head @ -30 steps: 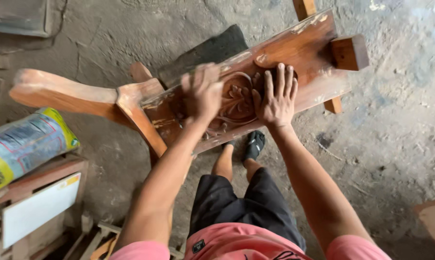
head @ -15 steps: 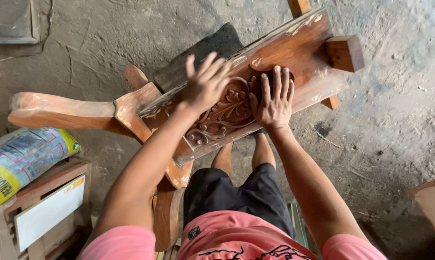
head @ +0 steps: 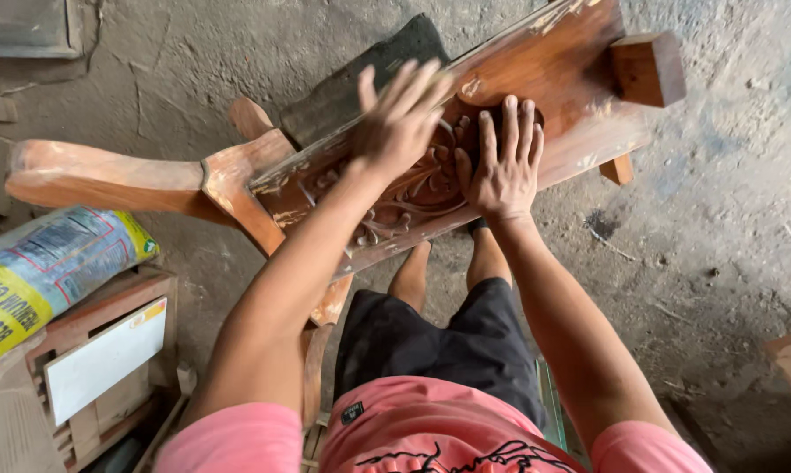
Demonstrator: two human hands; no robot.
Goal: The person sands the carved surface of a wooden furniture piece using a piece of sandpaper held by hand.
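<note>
Carved wooden panel [head: 553,79], lying slantwise on a furniture frame directly beneath both hands, just ahead of the knees. Left hand [head: 402,114] open, fingers spread and blurred, over the upper edge of the scroll carving [head: 404,197], grasping nothing visible; no telling of any paper or cloth under the palm. Right hand [head: 503,166] open too, flat, fingers close together and pointing away from the body, pressed onto the carving just right of the left hand, gripping nothing. Far to the right of the right hand, a square wooden block [head: 648,68] jutting from the panel's end; beyond the left hand, a dark slab [head: 360,74] behind the panel; left of the left forearm, a curved wooden limb [head: 106,175] joined to the frame. Judged as hand-rubbing over the relief: press firmly with the right palm to steady the panel, sweep the left along the grain and the curls rather than across them, work the hollows with fingertips, go lightly over thin raised edges for fear of splinters, mind the pale dust near the block.
</note>
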